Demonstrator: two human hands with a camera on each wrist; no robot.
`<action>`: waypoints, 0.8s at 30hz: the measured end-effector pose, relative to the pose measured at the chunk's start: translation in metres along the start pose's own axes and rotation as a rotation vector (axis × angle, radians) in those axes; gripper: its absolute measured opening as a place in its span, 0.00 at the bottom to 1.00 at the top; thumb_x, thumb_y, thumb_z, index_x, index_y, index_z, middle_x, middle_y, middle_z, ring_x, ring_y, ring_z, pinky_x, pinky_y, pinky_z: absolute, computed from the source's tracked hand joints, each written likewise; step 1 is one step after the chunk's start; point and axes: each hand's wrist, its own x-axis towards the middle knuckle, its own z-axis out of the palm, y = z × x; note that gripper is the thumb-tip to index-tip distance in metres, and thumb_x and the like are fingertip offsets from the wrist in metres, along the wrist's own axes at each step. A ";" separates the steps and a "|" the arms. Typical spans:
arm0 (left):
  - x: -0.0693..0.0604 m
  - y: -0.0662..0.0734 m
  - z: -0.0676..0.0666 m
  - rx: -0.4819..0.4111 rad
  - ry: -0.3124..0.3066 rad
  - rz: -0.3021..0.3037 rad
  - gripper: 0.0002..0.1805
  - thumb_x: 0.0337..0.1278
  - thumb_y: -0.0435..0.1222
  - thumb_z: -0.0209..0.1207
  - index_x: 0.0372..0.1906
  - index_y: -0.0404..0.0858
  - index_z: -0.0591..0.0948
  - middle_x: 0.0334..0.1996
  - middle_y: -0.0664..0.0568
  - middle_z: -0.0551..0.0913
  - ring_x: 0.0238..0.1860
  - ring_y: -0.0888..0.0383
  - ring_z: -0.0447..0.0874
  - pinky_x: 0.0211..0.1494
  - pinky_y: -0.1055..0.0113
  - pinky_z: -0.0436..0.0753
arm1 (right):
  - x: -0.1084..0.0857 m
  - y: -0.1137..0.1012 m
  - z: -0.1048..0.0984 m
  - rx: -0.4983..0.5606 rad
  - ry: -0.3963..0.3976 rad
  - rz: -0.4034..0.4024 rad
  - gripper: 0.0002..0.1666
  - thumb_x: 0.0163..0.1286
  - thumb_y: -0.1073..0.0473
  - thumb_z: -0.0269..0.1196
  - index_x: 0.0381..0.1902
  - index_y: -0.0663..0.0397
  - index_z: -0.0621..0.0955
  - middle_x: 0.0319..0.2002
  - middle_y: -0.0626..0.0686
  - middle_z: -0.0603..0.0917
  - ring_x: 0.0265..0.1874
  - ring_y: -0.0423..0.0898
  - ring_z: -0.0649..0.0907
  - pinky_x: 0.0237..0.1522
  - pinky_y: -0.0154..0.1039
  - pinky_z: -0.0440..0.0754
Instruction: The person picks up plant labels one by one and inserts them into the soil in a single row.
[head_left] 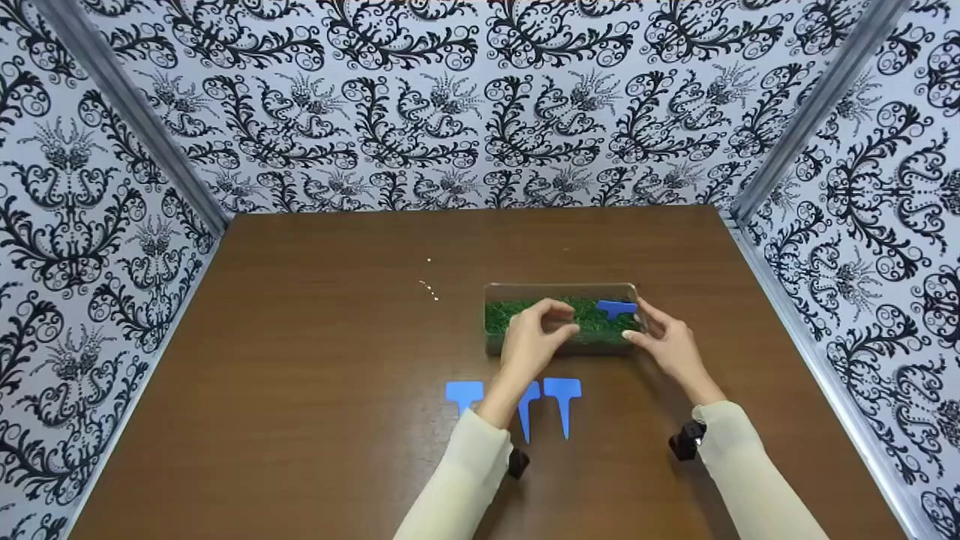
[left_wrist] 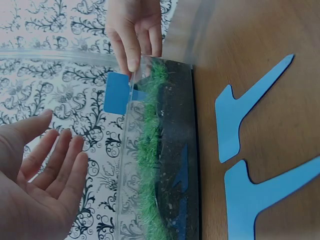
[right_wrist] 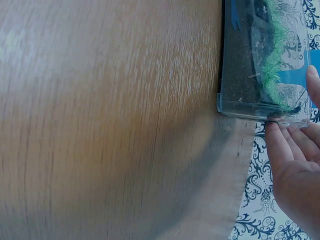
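The back wall (head_left: pixel 420 97), left wall (head_left: pixel 67 225) and right wall (head_left: pixel 892 247) are floral-patterned, black on white; grey corner strips (head_left: pixel 136 112) run between them, and a pale glare (right_wrist: pixel 22 45) lies on the brown wood-grain tabletop (head_left: pixel 300 337).

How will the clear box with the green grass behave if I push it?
The clear box is probably fairly heavy for its size, given the dark filling inside. Standing long and low, it should slide rather than tip. Glossy and see-through, it looks stiff, perhaps slippery.
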 end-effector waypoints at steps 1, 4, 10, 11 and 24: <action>-0.003 0.000 -0.001 0.003 -0.017 -0.011 0.12 0.58 0.41 0.68 0.47 0.47 0.86 0.44 0.56 0.90 0.43 0.61 0.89 0.46 0.68 0.85 | 0.000 0.000 0.000 0.013 -0.002 -0.004 0.41 0.67 0.55 0.68 0.74 0.56 0.66 0.66 0.64 0.74 0.65 0.58 0.77 0.55 0.23 0.77; -0.009 0.000 -0.004 0.030 -0.059 -0.054 0.11 0.58 0.41 0.68 0.46 0.48 0.86 0.42 0.56 0.90 0.41 0.62 0.89 0.43 0.69 0.85 | 0.000 0.000 0.001 0.038 0.003 -0.014 0.42 0.66 0.56 0.69 0.73 0.58 0.66 0.66 0.65 0.74 0.65 0.59 0.77 0.49 0.14 0.73; -0.021 -0.009 -0.003 0.094 -0.129 -0.144 0.11 0.58 0.43 0.68 0.46 0.47 0.86 0.37 0.57 0.90 0.36 0.64 0.88 0.39 0.69 0.84 | 0.001 -0.001 0.001 0.042 0.008 -0.022 0.41 0.66 0.58 0.69 0.73 0.61 0.66 0.66 0.66 0.73 0.65 0.60 0.76 0.53 0.19 0.75; -0.023 -0.011 -0.002 0.104 -0.138 -0.158 0.11 0.58 0.43 0.68 0.46 0.47 0.86 0.36 0.57 0.90 0.35 0.64 0.87 0.38 0.69 0.84 | 0.001 -0.001 0.001 0.041 0.008 -0.023 0.40 0.66 0.58 0.69 0.73 0.61 0.66 0.66 0.66 0.73 0.65 0.60 0.76 0.53 0.19 0.75; -0.043 -0.032 0.016 0.368 -0.230 -0.300 0.07 0.54 0.44 0.71 0.28 0.46 0.89 0.25 0.58 0.87 0.24 0.62 0.80 0.30 0.67 0.79 | 0.001 0.002 0.001 -0.006 0.007 -0.005 0.40 0.66 0.55 0.69 0.73 0.56 0.67 0.64 0.65 0.76 0.64 0.58 0.78 0.46 0.11 0.69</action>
